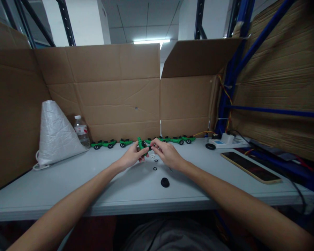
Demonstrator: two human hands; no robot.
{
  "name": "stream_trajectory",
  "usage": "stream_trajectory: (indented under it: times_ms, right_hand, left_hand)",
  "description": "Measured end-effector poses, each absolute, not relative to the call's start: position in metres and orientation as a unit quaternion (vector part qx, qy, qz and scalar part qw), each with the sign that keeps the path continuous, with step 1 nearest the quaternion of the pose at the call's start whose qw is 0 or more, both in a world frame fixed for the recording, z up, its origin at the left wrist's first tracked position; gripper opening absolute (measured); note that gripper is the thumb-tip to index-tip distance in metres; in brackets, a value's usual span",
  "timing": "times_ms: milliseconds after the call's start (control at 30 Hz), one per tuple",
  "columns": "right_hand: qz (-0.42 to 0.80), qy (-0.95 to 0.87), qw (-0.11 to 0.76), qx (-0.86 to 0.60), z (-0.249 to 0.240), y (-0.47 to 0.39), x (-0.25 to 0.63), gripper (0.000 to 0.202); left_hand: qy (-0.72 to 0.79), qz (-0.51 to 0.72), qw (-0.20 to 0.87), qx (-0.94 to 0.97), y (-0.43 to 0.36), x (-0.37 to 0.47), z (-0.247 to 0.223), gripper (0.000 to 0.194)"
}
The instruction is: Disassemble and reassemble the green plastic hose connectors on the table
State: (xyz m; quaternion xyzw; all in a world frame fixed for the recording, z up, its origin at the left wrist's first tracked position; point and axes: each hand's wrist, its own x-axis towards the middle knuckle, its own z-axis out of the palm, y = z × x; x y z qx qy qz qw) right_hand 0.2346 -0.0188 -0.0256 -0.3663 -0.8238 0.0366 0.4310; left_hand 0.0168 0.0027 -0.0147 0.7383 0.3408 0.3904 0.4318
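1. We see the grip of our left hand (131, 156) closed on a green toy car (140, 142), pinched between thumb and fingers above the middle of the bench (115, 190).
2. Our right hand (170, 156) meets it from the right, fingertips drawn together at the car's side; we cannot tell whether they pinch a small part or only touch it.
3. The car sticks up out of the left grip, with green showing above the thumb and a little below.
4. Its long axis runs steeply, from upper left to lower right; we cannot tell which end is the front.
5. On the clear plastic bottle (81, 131) we find a white and red label, its writing too small to read.
6. Below our hands lie a small black ring (155, 168) and, nearer us, a round black part (165, 182).
7. Behind, we have other green toy cars (109, 143) with black wheels lined along the cardboard wall (115, 104).
8. To the right, a smartphone (251, 168) lies near a white power strip (227, 142).
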Motion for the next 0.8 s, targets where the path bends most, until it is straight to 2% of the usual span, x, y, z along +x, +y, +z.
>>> stream_trajectory:
  times_ms: [500,800]
  right_hand:
    - [0.06,-0.809,0.477,-0.339,-0.0246,-0.0219,0.2312,0.008]
    - [0.063,-0.811,0.463,-0.352,-0.0224,-0.0247,0.2315,0.012]
  left_hand:
    - [0.32,0.416,0.386,0.758,0.0095,0.0151,-0.0186,0.056]
    - [0.331,0.398,0.357,0.778,0.0037,0.0143,-0.0177,0.065]
